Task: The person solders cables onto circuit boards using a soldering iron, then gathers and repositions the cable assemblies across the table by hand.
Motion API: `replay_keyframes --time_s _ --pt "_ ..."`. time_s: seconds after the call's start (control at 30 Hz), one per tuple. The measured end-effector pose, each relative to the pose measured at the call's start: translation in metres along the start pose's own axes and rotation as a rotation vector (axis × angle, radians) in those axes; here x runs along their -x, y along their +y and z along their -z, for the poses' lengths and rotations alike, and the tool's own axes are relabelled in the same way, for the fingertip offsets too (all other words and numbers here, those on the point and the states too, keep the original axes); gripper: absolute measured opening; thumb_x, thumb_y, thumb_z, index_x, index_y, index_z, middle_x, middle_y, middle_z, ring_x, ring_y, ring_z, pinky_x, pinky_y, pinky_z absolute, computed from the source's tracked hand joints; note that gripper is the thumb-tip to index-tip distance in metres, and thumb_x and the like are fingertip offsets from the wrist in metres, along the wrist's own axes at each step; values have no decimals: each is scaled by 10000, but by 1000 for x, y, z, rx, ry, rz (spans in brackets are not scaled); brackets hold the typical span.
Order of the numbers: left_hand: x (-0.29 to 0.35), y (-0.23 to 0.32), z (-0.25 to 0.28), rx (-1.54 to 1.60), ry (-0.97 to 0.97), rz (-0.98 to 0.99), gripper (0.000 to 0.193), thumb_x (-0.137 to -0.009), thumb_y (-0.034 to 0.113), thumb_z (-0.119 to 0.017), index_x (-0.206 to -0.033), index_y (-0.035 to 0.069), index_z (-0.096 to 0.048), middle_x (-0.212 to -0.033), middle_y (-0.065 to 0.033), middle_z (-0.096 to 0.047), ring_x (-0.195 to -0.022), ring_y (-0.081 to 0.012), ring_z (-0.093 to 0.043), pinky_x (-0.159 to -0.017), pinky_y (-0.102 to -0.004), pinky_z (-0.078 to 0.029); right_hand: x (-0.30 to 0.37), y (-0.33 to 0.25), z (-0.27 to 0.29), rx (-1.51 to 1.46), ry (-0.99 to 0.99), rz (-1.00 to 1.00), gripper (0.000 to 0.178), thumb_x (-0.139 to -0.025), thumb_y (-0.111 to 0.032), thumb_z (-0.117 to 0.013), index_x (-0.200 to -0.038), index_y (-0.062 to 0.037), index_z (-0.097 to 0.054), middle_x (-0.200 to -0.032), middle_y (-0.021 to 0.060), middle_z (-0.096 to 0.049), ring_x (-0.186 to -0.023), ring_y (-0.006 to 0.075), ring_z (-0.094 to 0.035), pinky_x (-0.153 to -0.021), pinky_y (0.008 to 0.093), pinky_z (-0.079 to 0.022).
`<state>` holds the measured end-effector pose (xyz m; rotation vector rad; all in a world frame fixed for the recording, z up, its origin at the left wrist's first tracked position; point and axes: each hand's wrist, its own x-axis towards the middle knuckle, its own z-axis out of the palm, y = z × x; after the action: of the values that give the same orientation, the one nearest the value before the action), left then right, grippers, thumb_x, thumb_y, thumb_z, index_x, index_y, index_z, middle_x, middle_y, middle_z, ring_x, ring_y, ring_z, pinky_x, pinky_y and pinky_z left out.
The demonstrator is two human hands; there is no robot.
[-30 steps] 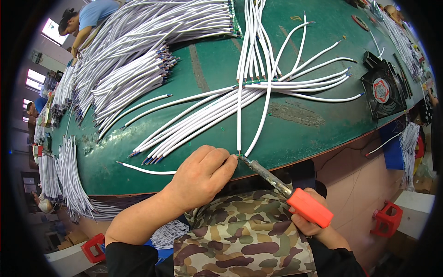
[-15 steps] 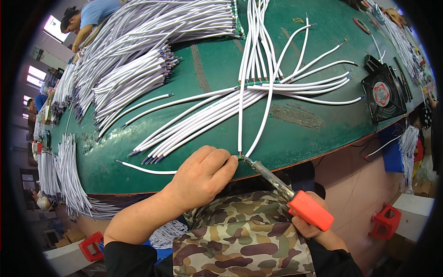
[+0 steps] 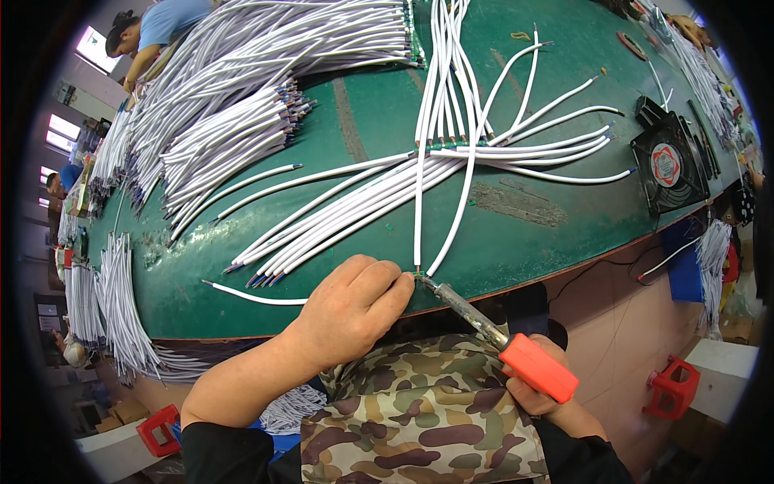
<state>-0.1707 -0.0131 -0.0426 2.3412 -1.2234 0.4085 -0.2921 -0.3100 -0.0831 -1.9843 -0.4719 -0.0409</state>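
Near the table's front edge my left hand (image 3: pixel 359 298) is closed in a pinch. A short white cable (image 3: pixel 258 296) runs into it from the left; how the fingers grip it is hidden. At the fingertips is a small green piece (image 3: pixel 419 276), where the stripped ends of two long white cables (image 3: pixel 419 202) come down. My right hand (image 3: pixel 538 385) is wrapped round the red handle of a soldering iron (image 3: pixel 476 319). Its tip points up and left, at the cable ends beside my left fingertips; exact contact is too small to tell.
White cables (image 3: pixel 363 206) lie fanned across the green table (image 3: pixel 322 234), with large bundles (image 3: pixel 242 64) at the back left. A black fan (image 3: pixel 671 161) stands at the right edge. Red stools (image 3: pixel 673 387) flank me. Another person (image 3: pixel 165 28) bends over the table at far left.
My right hand and the soldering iron have shifted slightly left. The ends of the two long cables have moved a little left too. My left hand stays nearly in place.
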Motion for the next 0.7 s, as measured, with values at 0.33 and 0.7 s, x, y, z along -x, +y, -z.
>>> replay_keyframes --time_s 0.33,0.7 --pt "1 1 1 6 -1 1 296 -724 8 -663 -1018 -24 -647 -913 -114 -599 -733 -261 -579 -628 -355 -494 10 3 -2 82 68 79 172 -824 -224 -676 -878 -62 -658 -870 87 -677 -709 295 -613 -655 384 -477" --pt "-2 0 1 5 -35 5 301 -726 2 -666 -1025 -21 -644 -916 -113 -603 -749 -268 -588 -638 -360 -498 3 -9 3 64 132 -33 273 -864 -298 -652 -952 -41 -684 -901 107 -681 -769 308 -617 -661 389 -485"
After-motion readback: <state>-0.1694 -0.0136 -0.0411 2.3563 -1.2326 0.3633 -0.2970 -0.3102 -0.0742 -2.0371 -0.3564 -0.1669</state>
